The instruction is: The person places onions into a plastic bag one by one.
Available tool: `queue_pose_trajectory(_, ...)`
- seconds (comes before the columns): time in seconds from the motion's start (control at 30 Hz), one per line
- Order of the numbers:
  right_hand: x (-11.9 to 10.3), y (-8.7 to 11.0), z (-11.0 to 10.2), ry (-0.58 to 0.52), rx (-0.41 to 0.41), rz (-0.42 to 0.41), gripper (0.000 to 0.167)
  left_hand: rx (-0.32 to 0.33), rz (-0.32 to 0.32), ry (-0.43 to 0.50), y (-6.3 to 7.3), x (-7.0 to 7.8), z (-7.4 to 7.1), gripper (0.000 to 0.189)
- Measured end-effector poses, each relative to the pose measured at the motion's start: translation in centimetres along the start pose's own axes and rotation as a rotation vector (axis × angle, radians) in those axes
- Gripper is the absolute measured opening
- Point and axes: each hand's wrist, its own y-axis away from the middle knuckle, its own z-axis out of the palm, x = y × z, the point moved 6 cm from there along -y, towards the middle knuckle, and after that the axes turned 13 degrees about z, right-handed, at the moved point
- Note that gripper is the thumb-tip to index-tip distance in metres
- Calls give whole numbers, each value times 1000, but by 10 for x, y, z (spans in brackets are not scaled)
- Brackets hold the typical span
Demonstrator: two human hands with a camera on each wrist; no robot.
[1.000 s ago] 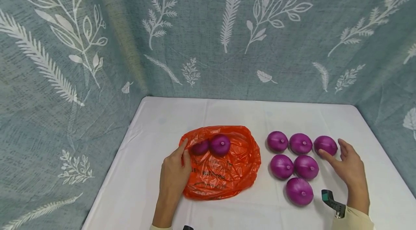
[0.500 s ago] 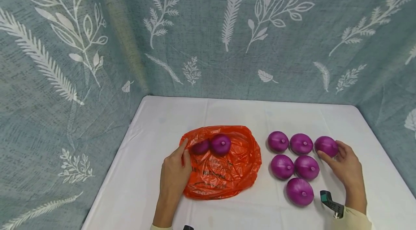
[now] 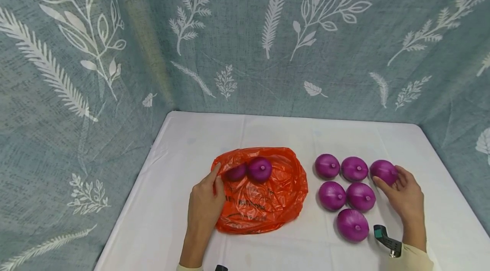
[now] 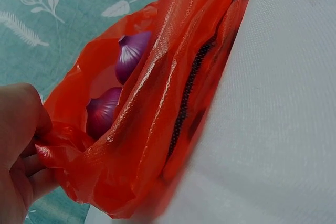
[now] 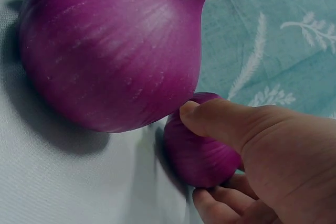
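Observation:
An orange-red plastic bag point(image 3: 264, 220) lies on the table with its mouth spread wide. Two purple onions show inside it, one onion point(image 3: 259, 169) in full view and another onion point(image 4: 102, 113) partly behind the bag's folds. My left hand point(image 3: 206, 203) pinches the bag's left rim between thumb and fingers; the left wrist view shows the plastic gathered there. At the right, my right hand point(image 3: 406, 196) holds the far-right onion point(image 3: 384, 172), thumb on the near side and fingers round the other, as the right wrist view also shows.
Several more onions stand in rows right of the bag: the nearest onion point(image 3: 352, 225), two in the middle row, and two beside the held one. The white table point(image 3: 291, 249) ends at a teal leaf-patterned cloth point(image 3: 245, 84) at the back and sides.
My right hand has moved slightly left and its fingers have closed round the far-right onion. The left hand and the bag have stayed in place.

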Motion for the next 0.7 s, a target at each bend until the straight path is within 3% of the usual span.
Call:
queue_pose_trajectory(0.37,-6,6,-12,-57,122,38,93,6,-9,17,-1,-1,-1,41)
queue_pose_trajectory(0.7,-31,24,-24,-151,178,-12,89,3,-13,11,-1,0,0,40)
